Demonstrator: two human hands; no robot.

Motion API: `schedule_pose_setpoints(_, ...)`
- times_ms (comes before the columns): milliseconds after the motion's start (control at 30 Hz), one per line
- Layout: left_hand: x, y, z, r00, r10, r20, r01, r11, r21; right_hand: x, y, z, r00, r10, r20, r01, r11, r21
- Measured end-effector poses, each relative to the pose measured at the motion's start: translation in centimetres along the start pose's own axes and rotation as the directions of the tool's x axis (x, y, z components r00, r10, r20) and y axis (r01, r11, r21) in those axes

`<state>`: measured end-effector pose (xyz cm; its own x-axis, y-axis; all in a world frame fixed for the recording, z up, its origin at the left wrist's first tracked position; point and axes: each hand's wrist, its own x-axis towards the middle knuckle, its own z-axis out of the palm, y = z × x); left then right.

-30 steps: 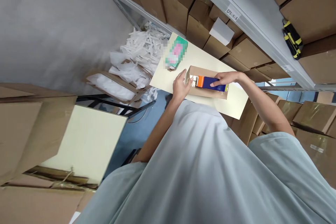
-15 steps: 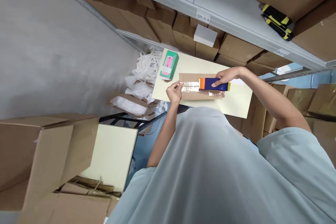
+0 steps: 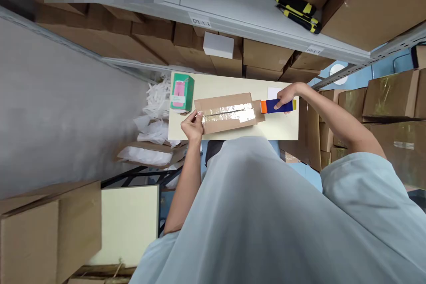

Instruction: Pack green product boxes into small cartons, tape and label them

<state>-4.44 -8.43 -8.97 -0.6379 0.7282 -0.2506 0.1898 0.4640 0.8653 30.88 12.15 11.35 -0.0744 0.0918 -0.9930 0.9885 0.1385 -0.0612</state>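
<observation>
A long brown cardboard box (image 3: 226, 126) lies on the cream tabletop, with shiny clear tape (image 3: 228, 112) along its top seam. My left hand (image 3: 193, 126) pinches the box's left end, thumb on top. Its right end has flaps (image 3: 258, 111) sticking out. Just beyond these, my right hand (image 3: 286, 97) is closed around a slim dark blue block (image 3: 270, 106) with an orange end and a yellow end. Its orange end meets or nearly meets the flaps; I cannot tell whether they touch. The block's exact kind is unclear.
A green box with a pink picture (image 3: 182, 93) stands at the table's (image 3: 216, 80) left. White paper scraps (image 3: 159, 102) lie beyond it. Overhead, a grey shelf (image 3: 233, 13) holds cartons and yellow-black utility knives (image 3: 297, 11). Large cartons (image 3: 392, 93) are stacked at right; an open carton (image 3: 76, 226) stands lower left.
My right hand has drawn the blue block rightward off the box top, past its right end. More of the taped seam now shows. The camera view has turned, and the box looks slightly tilted.
</observation>
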Motion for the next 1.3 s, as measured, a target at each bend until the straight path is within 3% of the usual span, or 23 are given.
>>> schedule_pose_setpoints(400, -0.7, 1.1, 0.1, 0.998, -0.061, -0.019, 0.060, 0.997, -0.044, 2.2, -3.7, 3.4, 0.987, -0.025, -0.156, 0.001, 0.989, -0.151)
schedule_pose_setpoints(567, -1.0, 1.8, -1.1, 0.999, -0.049, 0.011, 0.048, 0.997, 0.061, 2.0, -5.6, 6.0, 0.884, 0.026, -0.466, -0.157, 0.957, -0.243)
schedule_pose_setpoints(667, -1.2, 3.0, -1.4, 1.000, 0.009, -0.030, -0.004, 0.984, 0.179, 0.6, -5.9, 5.8, 0.819, 0.005, -0.573, -0.163, 0.961, -0.224)
schedule_pose_setpoints(733, -1.1, 5.0, -0.7, 0.986, 0.155, -0.064, -0.140, 0.971, 0.193, -0.8, -5.9, 4.7, 0.748, -0.036, -0.663, -0.143, 0.966, -0.214)
schedule_pose_setpoints(800, -0.9, 8.4, 0.7, 0.936, 0.352, -0.003, -0.348, 0.926, 0.147, -2.5, -6.3, 2.8, 0.635, -0.093, -0.767, -0.076, 0.980, -0.181)
schedule_pose_setpoints(900, -0.2, 15.5, 3.8, 0.792, 0.600, 0.114, -0.606, 0.795, 0.026, -5.3, -8.0, -0.7, 0.436, -0.159, -0.886, 0.074, 0.987, -0.140)
schedule_pose_setpoints(1000, 1.3, 23.0, 7.1, 0.688, 0.699, 0.198, -0.702, 0.709, -0.063, -7.8, -10.6, -4.6, 0.311, -0.229, -0.922, 0.155, 0.970, -0.188)
schedule_pose_setpoints(1067, 2.6, 27.1, 8.8, 0.669, 0.705, 0.237, -0.706, 0.702, -0.094, -9.1, -12.3, -7.0, 0.280, -0.257, -0.925, 0.150, 0.963, -0.222)
schedule_pose_setpoints(1133, 3.8, 30.0, 10.0, 0.683, 0.682, 0.261, -0.681, 0.724, -0.109, -9.8, -13.6, -9.2, 0.287, -0.252, -0.924, 0.109, 0.967, -0.230)
schedule_pose_setpoints(1200, 4.5, 31.5, 10.6, 0.695, 0.661, 0.281, -0.656, 0.744, -0.127, -10.0, -14.3, -11.0, 0.305, -0.239, -0.922, 0.066, 0.971, -0.230)
schedule_pose_setpoints(1300, 4.5, 31.6, 11.1, 0.696, 0.656, 0.293, -0.642, 0.751, -0.156, -9.3, -14.3, -12.7, 0.332, -0.228, -0.915, 0.034, 0.973, -0.230)
